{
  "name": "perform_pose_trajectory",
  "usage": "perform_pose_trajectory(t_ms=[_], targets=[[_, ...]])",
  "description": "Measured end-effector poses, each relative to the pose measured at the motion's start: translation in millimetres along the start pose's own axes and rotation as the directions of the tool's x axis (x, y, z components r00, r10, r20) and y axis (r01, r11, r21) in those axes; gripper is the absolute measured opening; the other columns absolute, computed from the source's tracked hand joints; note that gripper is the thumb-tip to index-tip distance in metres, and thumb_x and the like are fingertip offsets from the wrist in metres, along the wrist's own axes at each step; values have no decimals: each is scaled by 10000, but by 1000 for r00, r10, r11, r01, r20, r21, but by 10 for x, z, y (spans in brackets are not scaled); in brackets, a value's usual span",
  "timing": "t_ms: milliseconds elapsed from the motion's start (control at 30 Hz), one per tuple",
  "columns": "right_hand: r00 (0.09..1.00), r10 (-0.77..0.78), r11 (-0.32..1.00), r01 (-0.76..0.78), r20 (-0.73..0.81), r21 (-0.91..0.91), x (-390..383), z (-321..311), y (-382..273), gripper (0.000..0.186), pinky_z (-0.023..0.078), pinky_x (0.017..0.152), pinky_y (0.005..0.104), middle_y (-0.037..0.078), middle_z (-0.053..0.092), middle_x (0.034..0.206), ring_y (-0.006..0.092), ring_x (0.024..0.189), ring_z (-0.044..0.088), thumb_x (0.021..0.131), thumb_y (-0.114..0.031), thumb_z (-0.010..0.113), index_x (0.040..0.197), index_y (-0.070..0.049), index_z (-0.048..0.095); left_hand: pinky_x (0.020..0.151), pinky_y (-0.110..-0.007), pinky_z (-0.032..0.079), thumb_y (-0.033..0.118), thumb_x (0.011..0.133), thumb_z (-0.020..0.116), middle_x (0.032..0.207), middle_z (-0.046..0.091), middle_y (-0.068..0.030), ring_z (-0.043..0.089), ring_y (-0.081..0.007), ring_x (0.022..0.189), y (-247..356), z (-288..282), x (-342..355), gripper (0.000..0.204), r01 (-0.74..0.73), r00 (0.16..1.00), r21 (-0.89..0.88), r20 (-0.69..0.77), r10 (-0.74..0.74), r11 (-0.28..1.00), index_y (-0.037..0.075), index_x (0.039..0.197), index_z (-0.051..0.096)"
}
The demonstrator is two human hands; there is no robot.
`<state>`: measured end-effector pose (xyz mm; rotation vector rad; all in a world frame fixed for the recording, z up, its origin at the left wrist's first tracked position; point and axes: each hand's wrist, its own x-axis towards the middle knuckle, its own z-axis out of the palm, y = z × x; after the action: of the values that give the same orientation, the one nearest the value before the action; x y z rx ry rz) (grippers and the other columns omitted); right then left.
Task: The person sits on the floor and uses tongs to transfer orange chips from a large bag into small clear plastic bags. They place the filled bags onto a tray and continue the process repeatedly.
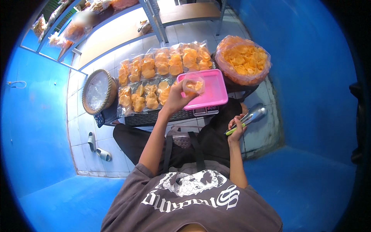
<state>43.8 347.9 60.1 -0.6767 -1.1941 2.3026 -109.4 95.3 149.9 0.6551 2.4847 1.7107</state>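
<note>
My left hand [178, 94] grips a small clear plastic bag [194, 84] with some orange crisps in it, over a pink tray [213, 94] on a digital scale [201, 112]. My right hand [235, 127] is closed round metal tongs [255, 113] with a green handle, held out above my right leg. Packed bags of crisps [148, 67] lie in two rows just left of and behind the tray. A big plastic-lined container of loose crisps [245, 62] stands at the back right.
A round woven basket lined with plastic [96, 92] is at the left, with slippers [103, 154] on the tiled floor [89, 166]. Metal shelves with bagged goods [76, 31] and a wooden shelf unit [187, 14] stand behind. Blue walls [309, 96] enclose the sides.
</note>
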Motion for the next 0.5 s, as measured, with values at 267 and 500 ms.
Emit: perform_pose_trajectory(t_ms=[267,500], targets=[[993,-7,981,-15,115,191,56,-228,99,358,415,503,253,64,527,881,138,608,488,916,-62,579,1254,-92,465,955,-370,559,105,788,879,1134,739,-143,722,-219,1056,-295,185,182,467,-15,1000,-7,-12,15,1000,6,1192,668],[991,12,976,-40,131,216,80,-231,112,351,413,502,254,72,535,901,137,604,487,917,-72,573,1248,-81,458,984,-372,555,85,806,846,1083,752,-148,722,-208,1065,-305,164,189,420,57,998,68,9,-58,996,-9,1179,678]])
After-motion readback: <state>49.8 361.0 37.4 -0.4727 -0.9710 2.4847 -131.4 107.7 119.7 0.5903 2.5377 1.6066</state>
